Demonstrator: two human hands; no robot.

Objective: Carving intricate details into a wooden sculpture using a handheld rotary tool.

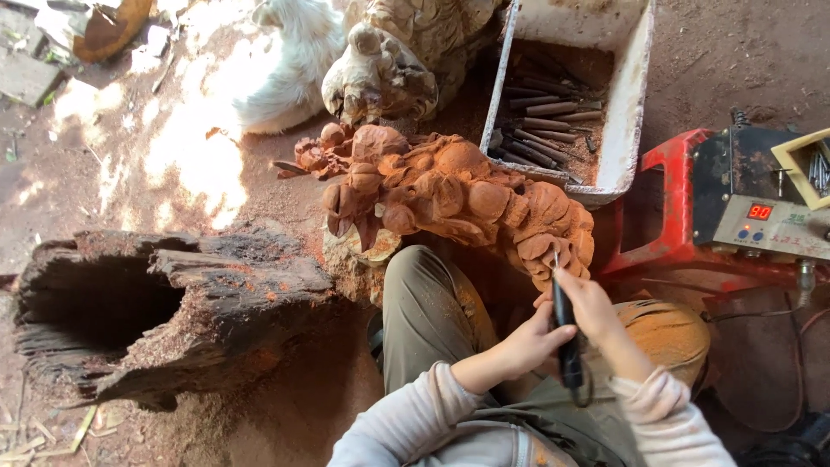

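On dirt floor, under patchy sun: hollow charred log (pixel 164 303) at left, largest thing in view, well apart from the work

Reddish carved root sculpture (pixel 450 195) at centre, knobbly rounded forms, propped against the knee in olive trousers (pixel 424 311); paler uncarved burl (pixel 389 65) just behind it

White trough (pixel 627 121) at upper right, holding a row of dark-handled chisels (pixel 540 117); red machine with small lit display (pixel 752 212) at right, near the sculpture's lower end

Both hands closed round one slim black rotary handpiece (pixel 566 333): right hand (pixel 592 307) high on the barrel near the bit, left hand (pixel 527 342) wrapped lower, steadying. Bit tip touching the carving's lower right edge, beside the ribbed leaf-like folds (pixel 553 238); exact contact point too small to make out

Judged as fine detailing of a groove. For doing it well: keep the forward hand braced on the wood as pivot, light pressure, short strokes along the existing fold lines, bit held at a low angle so as not to skate onto neighbouring rounded forms; cord (pixel 588 393) kept trailing behind the wrists, clear of the cut
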